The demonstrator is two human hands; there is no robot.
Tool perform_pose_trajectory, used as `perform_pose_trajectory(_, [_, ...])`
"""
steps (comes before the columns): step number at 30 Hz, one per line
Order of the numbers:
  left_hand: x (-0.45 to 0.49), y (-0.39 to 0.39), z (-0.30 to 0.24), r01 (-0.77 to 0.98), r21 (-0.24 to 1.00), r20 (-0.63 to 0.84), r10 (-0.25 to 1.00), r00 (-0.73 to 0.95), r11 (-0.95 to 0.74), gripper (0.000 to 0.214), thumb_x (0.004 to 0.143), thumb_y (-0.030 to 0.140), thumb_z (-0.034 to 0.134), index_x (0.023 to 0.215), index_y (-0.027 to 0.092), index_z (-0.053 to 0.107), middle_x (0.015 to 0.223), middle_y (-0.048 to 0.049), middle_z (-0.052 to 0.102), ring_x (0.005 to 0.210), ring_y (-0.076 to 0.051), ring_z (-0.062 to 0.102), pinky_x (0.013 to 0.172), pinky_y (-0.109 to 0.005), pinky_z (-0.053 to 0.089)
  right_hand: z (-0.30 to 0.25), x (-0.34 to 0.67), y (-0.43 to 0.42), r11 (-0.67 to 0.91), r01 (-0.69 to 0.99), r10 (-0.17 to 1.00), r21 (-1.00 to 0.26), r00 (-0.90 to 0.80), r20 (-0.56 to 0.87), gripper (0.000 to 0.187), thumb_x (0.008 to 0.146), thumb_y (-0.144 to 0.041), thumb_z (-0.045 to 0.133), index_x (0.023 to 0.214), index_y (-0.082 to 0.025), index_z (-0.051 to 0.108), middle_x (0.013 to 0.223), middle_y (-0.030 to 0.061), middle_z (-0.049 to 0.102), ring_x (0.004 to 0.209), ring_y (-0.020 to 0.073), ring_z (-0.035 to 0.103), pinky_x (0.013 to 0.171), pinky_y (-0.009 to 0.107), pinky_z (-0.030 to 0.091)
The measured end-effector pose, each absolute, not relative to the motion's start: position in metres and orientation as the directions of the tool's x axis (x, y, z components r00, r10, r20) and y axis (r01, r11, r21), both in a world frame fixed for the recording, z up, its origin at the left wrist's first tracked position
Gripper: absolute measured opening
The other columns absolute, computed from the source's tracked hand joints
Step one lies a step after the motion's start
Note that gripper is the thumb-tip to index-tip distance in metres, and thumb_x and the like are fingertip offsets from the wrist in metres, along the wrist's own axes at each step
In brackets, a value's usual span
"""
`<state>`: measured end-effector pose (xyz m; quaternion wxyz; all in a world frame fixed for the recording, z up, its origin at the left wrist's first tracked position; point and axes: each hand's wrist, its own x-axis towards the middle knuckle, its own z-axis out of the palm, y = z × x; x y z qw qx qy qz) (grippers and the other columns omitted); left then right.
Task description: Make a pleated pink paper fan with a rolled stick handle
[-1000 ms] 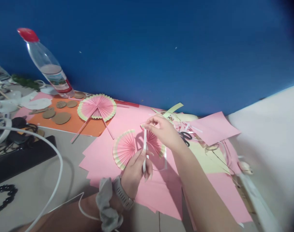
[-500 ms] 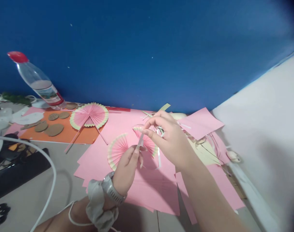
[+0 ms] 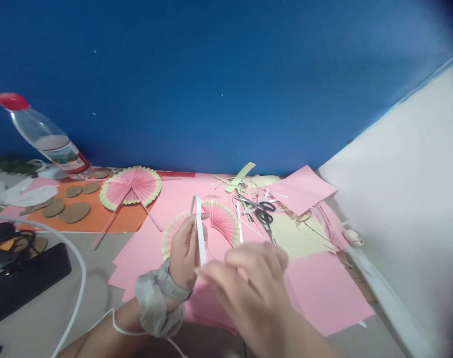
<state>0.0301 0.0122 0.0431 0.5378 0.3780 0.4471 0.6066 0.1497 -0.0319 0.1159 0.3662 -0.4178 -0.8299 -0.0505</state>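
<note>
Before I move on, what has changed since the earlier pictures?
The right hand has come down toward the body, from the white strip's upper end to its lower end; blur hides whether it grips. The strip now curls over at its top. The black scissors are uncovered. The left hand still holds the strip; the bottle stayed put.

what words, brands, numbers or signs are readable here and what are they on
No text can be read with certainty.
Bottle label: carries a picture and a red band; any print is too small and blurred to read.
White strip: no lettering visible.
Pleated pink fan on the orange sheet: no lettering visible.
</note>
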Motion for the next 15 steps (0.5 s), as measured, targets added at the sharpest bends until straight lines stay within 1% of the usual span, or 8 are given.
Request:
perform_pose_trajectory(1, [0.030,0.013,0.040,-0.264,0.962,0.033,0.987,-0.157,-0.074,0.019,0.083,0.032,0.062,0.098,0.021,0.067,0.063,0.0013,0.053,0.060,-0.014,0.047,0.064,-0.027,0.038,0.108,0.149,-0.040,0.650,0.733,0.654,-0.198,-0.407,0.638,0.007,0.084,-0.017,0.060,0.084,-0.023,0.062,0.070,-0.0001,0.056,0.074,0.0159,0.051,0.069,0.034,0.032])
perform_pose_trajectory(3, [0.029,0.016,0.033,-0.171,0.970,0.131,0.966,-0.223,-0.171,0.017,0.088,0.032,0.055,0.098,0.023,0.066,0.064,0.0011,0.054,0.062,-0.014,0.049,0.068,-0.027,0.039,0.091,0.150,-0.051,0.766,0.632,0.526,-0.119,-0.508,0.682,0.007,0.083,-0.017,0.062,0.084,-0.023,0.063,0.066,-0.0022,0.058,0.069,0.0138,0.051,0.067,0.032,0.035])
perform_pose_trajectory(4, [0.029,0.017,0.028,-0.148,0.968,0.161,0.956,-0.247,-0.201,0.016,0.089,0.032,0.055,0.097,0.023,0.066,0.065,0.0010,0.055,0.064,-0.015,0.049,0.071,-0.027,0.039,0.083,0.153,-0.054,0.800,0.580,0.527,-0.153,-0.558,0.641,0.008,0.083,-0.016,0.061,0.082,-0.024,0.062,0.067,-0.0030,0.060,0.067,0.0129,0.051,0.065,0.031,0.037])
perform_pose_trajectory(6, [0.027,0.019,0.019,-0.140,0.962,0.190,0.945,-0.266,-0.233,0.016,0.087,0.033,0.057,0.095,0.023,0.067,0.066,0.0008,0.056,0.066,-0.015,0.050,0.074,-0.027,0.040,0.070,0.165,-0.052,0.789,0.528,0.605,-0.315,-0.576,0.549,0.005,0.085,-0.026,0.059,0.080,-0.025,0.060,0.067,-0.0026,0.061,0.066,0.0136,0.052,0.065,0.029,0.041])
perform_pose_trajectory(8, [0.023,0.021,0.012,-0.142,0.957,0.207,0.941,-0.267,-0.251,0.017,0.086,0.034,0.059,0.092,0.022,0.068,0.065,0.0007,0.055,0.067,-0.016,0.050,0.076,-0.029,0.041,0.061,0.187,-0.039,0.667,0.625,0.745,-0.406,-0.546,0.383,0.009,0.089,-0.024,0.051,0.089,-0.024,0.060,0.081,0.0013,0.065,0.083,0.0167,0.057,0.076,0.031,0.045])
perform_pose_trajectory(9, [0.022,0.022,0.009,-0.146,0.956,0.212,0.941,-0.263,-0.256,0.017,0.085,0.034,0.059,0.092,0.022,0.069,0.065,0.0010,0.055,0.065,-0.016,0.050,0.076,-0.029,0.041,0.058,0.201,-0.029,0.578,0.711,0.814,-0.401,-0.469,0.341,0.015,0.091,-0.022,0.045,0.093,-0.023,0.060,0.090,0.0041,0.065,0.090,0.0180,0.057,0.080,0.033,0.045])
perform_pose_trajectory(12, [0.018,0.022,0.005,-0.166,0.955,0.206,0.950,-0.234,-0.248,0.016,0.085,0.030,0.061,0.095,0.023,0.069,0.065,0.0013,0.054,0.063,-0.015,0.048,0.076,-0.029,0.040,0.051,0.248,0.009,0.174,0.961,0.963,-0.216,-0.121,0.239,0.023,0.093,-0.026,0.037,0.098,-0.020,0.059,0.100,0.0092,0.065,0.098,0.0226,0.057,0.086,0.037,0.045])
perform_pose_trajectory(15, [0.017,0.019,0.008,-0.197,0.956,0.180,0.964,-0.196,-0.219,0.015,0.084,0.024,0.061,0.096,0.023,0.070,0.066,0.0004,0.054,0.063,-0.015,0.049,0.074,-0.029,0.039,0.044,0.283,0.047,0.051,0.990,0.979,-0.135,-0.023,0.205,0.029,0.092,-0.025,0.036,0.110,-0.015,0.057,0.115,0.0152,0.061,0.109,0.0283,0.053,0.094,0.042,0.039])
